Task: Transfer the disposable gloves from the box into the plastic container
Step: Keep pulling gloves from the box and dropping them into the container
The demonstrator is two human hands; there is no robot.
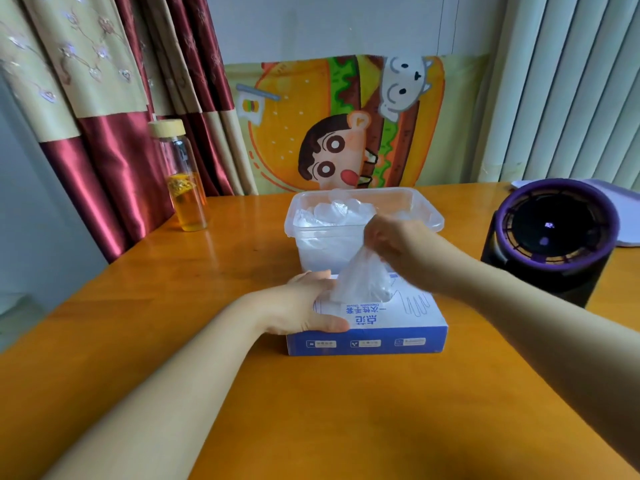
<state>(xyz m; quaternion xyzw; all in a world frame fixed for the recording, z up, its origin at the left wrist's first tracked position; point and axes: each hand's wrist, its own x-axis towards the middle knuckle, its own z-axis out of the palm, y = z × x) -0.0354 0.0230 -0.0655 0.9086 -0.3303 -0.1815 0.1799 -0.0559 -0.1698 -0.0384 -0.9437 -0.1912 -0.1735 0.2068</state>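
A blue and white glove box (391, 336) lies on the orange table in front of me. My left hand (304, 306) grips its left end, thumb on the near side. My right hand (398, 247) pinches a clear plastic glove (362, 282) that stands half out of the slot in the box's top. Just behind the box stands a clear plastic container (429, 216), open, with several crumpled clear gloves (332, 211) inside.
A glass bottle (185, 181) with yellow liquid stands at the table's back left. A black and purple round device (550, 237) sits at the right, close to my right forearm. A cartoon cloth and curtains hang behind the table.
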